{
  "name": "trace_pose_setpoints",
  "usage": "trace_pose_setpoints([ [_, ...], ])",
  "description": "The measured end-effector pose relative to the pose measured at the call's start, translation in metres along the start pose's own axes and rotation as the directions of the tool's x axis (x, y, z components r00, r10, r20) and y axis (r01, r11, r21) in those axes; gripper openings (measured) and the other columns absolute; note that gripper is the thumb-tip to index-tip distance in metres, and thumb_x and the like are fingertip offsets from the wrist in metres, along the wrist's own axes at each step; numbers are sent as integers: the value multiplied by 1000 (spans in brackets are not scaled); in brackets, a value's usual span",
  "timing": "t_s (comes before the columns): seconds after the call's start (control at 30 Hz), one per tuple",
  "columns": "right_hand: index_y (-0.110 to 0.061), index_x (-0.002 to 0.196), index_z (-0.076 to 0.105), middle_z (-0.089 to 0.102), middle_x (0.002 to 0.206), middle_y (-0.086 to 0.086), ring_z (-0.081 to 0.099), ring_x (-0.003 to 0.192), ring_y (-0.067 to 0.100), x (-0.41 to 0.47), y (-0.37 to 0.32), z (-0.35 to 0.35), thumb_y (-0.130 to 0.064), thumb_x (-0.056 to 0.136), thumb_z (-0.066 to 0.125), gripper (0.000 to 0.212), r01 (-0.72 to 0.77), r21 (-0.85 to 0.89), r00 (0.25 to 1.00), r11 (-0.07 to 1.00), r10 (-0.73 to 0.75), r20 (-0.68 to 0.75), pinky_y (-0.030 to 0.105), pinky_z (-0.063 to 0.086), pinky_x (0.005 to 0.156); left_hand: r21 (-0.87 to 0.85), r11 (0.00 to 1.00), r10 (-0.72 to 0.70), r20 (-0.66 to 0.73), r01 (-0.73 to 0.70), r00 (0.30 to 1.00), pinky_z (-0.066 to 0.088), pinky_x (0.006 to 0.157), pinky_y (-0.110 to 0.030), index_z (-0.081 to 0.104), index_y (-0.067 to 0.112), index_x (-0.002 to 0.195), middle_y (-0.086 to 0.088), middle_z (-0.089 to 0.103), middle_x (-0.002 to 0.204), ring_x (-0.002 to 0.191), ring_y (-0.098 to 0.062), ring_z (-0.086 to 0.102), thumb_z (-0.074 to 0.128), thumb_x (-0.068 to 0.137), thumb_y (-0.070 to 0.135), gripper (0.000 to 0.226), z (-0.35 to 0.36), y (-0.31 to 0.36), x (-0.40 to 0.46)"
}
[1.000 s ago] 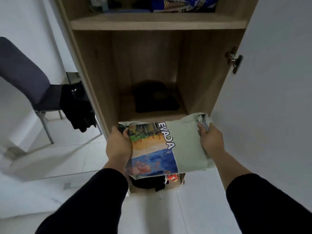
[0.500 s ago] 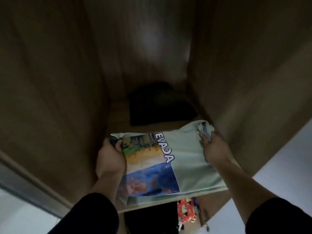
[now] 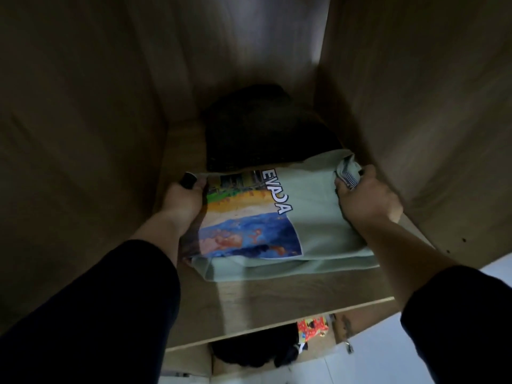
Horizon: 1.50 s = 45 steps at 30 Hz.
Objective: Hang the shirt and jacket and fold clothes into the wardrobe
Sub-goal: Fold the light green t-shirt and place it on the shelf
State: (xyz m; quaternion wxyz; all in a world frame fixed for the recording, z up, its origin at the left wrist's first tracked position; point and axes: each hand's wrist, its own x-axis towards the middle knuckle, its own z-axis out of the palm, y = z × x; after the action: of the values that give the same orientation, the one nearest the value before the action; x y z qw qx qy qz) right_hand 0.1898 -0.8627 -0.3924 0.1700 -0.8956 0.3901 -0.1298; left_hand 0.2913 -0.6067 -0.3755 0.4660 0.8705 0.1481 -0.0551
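Folded tee (image 3: 310,217) on shelf (image 3: 266,297); both hands' grip at its sides.

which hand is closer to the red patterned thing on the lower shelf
Right. The right hand grips the folded green t-shirt at its right edge, roughly above the red patterned item. The left hand holds the shirt's left edge, farther off to the side.

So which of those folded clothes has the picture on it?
The pale green shirt held by both hands; the dark garment behind it is plain.
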Motion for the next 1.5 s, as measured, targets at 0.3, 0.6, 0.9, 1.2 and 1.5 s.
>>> trace_pose_setpoints([
  [0.3,-16,124,57,50,130,22,48,121,40,-77,-8,-22,-41,86,40,48,546,-215,826,810,-563,-22,52,37,99,347,879,415,-220,-327,883,41,80,-44,47,10,100,-16,47,106,103,-36,48,47,87,35,28,-10,-59,-119],
  [0.6,-48,144,-16,-17,160,-4,-14,147,24,-113,-1,-10,-84,61,-6,92,661,-196,704,724,-508,496,65,-4,110,439,832,448,-171,-339,878,45,68,-39,53,15,91,-10,59,94,91,-34,58,59,84,22,12,-19,-74,-136],
  [0.9,-50,144,-17,-25,158,-3,-24,144,25,-115,-15,-17,-54,98,7,52,589,-138,721,796,-441,534,68,-12,107,86,992,120,-426,-92,897,40,74,-36,45,15,91,-10,57,93,92,-35,57,52,83,8,12,-15,-69,-163],
  [1.2,-50,144,-13,-14,160,-5,-17,147,21,-125,-4,-9,-52,98,8,51,612,-129,744,780,-513,428,69,-6,109,281,908,379,-243,-310,893,41,63,-33,52,21,98,-4,54,104,90,-30,55,46,86,8,19,-24,-65,-154],
  [1.5,-51,142,-18,-21,159,-4,-21,145,29,-127,3,-4,-57,89,7,60,647,-221,734,730,-520,436,76,-8,101,452,870,378,-357,-196,854,41,65,-40,55,10,82,-14,59,86,82,-37,57,53,82,8,3,-24,-95,-158],
])
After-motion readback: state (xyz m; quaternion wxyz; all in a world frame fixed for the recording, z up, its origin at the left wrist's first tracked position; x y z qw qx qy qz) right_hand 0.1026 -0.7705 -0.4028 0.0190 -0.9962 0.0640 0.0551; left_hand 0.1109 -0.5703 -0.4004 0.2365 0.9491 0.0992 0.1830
